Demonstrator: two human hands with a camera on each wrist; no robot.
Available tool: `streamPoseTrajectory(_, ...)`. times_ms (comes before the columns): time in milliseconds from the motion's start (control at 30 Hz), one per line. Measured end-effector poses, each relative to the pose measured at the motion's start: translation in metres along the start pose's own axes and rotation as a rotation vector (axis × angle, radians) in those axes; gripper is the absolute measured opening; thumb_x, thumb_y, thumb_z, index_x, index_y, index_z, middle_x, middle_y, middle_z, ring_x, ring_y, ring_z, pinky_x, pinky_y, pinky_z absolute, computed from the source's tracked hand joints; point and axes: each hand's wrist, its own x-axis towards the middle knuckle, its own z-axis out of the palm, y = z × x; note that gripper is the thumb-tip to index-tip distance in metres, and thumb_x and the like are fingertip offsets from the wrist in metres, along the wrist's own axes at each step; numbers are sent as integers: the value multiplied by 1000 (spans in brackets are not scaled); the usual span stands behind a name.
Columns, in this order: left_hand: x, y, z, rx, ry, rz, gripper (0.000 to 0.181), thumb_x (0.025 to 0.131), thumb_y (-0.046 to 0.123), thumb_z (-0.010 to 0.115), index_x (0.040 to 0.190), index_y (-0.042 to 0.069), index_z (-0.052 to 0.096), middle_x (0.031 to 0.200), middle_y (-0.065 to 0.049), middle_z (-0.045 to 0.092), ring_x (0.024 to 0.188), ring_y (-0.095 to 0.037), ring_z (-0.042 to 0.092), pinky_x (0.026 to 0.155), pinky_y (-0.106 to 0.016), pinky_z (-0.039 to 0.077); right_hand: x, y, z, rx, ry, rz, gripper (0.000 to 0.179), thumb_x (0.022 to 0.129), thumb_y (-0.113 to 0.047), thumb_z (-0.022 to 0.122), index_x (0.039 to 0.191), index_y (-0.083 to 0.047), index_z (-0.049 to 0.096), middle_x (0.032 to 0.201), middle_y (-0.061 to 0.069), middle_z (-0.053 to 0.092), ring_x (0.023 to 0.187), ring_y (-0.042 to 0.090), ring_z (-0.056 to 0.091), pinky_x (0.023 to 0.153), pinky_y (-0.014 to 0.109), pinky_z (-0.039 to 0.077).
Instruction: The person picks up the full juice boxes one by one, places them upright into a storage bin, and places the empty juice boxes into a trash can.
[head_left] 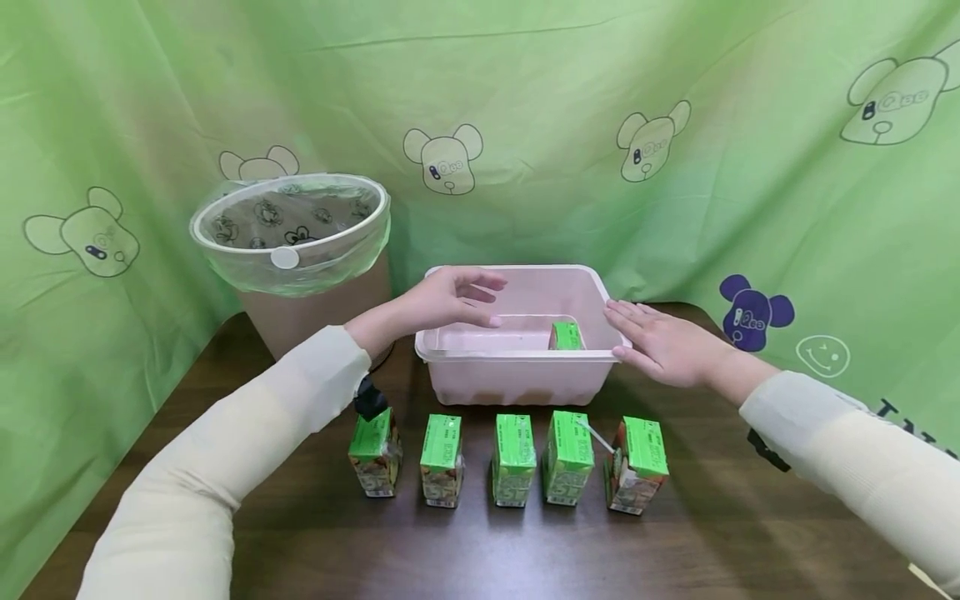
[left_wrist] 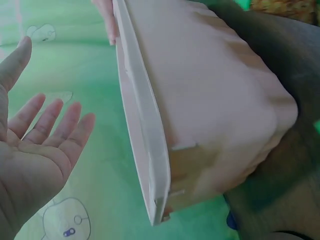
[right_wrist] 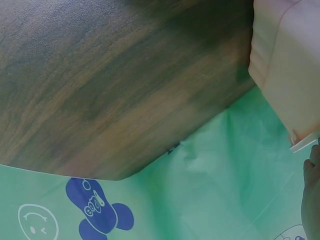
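Observation:
A pale pink plastic basin [head_left: 517,379] stands on the dark wooden table, with one green-topped juice box [head_left: 567,336] inside at its right. My left hand [head_left: 450,300] hovers over the basin's left part, fingers spread and holding nothing; the left wrist view shows its open palm [left_wrist: 37,155] beside the basin's rim [left_wrist: 145,120]. With fingers straight, my right hand [head_left: 667,342] touches the basin's right rim. In front of the basin several juice boxes stand in a row, from the leftmost box [head_left: 375,454] to the rightmost box [head_left: 637,462]. A white straw [head_left: 596,435] sticks out between the two right ones.
Behind my left arm stands a tall bin [head_left: 330,312] lined with a clear plastic bag [head_left: 300,271]. A green curtain [head_left: 540,200] with printed bear heads hangs behind and around the table [head_left: 450,558].

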Motion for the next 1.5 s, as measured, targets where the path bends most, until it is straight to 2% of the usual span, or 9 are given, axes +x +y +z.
streamPoseTrajectory(267,-40,-2,-11,-30,-37,17,61,82,4,76,138,1,51,139,-10,54,125,-28,52,99,-39,47,-3,1,2,9,10,10,60,103,-32,45,145,10,34,151,27,31,140,41,27,112,54,27)
streamPoseTrajectory(467,-70,-11,-16,-79,-59,34,61,82,2,75,138,3,52,138,-8,55,124,-24,53,101,-44,45,-4,1,3,11,14,6,60,103,-32,45,144,10,35,151,27,31,139,42,27,112,53,26)
streamPoseTrajectory(667,-101,-28,-20,-100,-106,83,65,80,0,77,138,-3,48,138,-15,53,124,-32,52,102,-50,42,-4,0,1,6,34,-1,59,103,-32,46,144,10,36,150,27,32,139,42,29,115,47,23)
streamPoseTrajectory(767,-116,-38,-23,-88,-139,109,68,79,1,78,139,-4,46,140,-19,50,126,-38,48,104,-52,39,-3,0,2,9,24,-1,60,103,-33,45,144,10,35,151,27,31,139,42,28,114,50,24)
streamPoseTrajectory(900,-136,-53,-25,-82,-154,144,72,78,1,79,140,-4,45,140,-20,49,127,-36,48,106,-51,38,-1,0,3,12,7,6,61,103,-33,44,145,9,34,152,26,29,140,41,26,114,50,24)
streamPoseTrajectory(1033,-149,-71,-27,-108,-175,177,77,76,0,80,142,-5,41,140,-19,49,126,-28,50,106,-49,38,-1,1,3,16,9,11,61,103,-33,45,145,9,34,152,26,30,140,41,26,112,53,25)
streamPoseTrajectory(1167,-159,-89,-25,-155,-204,187,82,76,3,82,144,-6,36,142,-21,45,128,-28,48,107,-42,38,-1,0,2,21,21,7,60,103,-33,46,145,9,35,151,26,31,140,42,27,111,54,27)
streamPoseTrajectory(1400,-172,-109,-15,-220,-227,108,90,72,3,84,146,-3,33,147,-15,41,135,-39,34,109,-29,35,-1,0,3,28,33,18,60,102,-31,47,144,9,36,152,25,31,140,40,27,113,52,25)
streamPoseTrajectory(1500,-175,-116,-11,-264,-220,82,91,71,2,84,146,-3,32,147,-14,41,133,-37,37,106,-30,39,-1,0,3,32,31,16,60,102,-32,47,144,9,35,152,25,31,140,41,27,112,52,26)
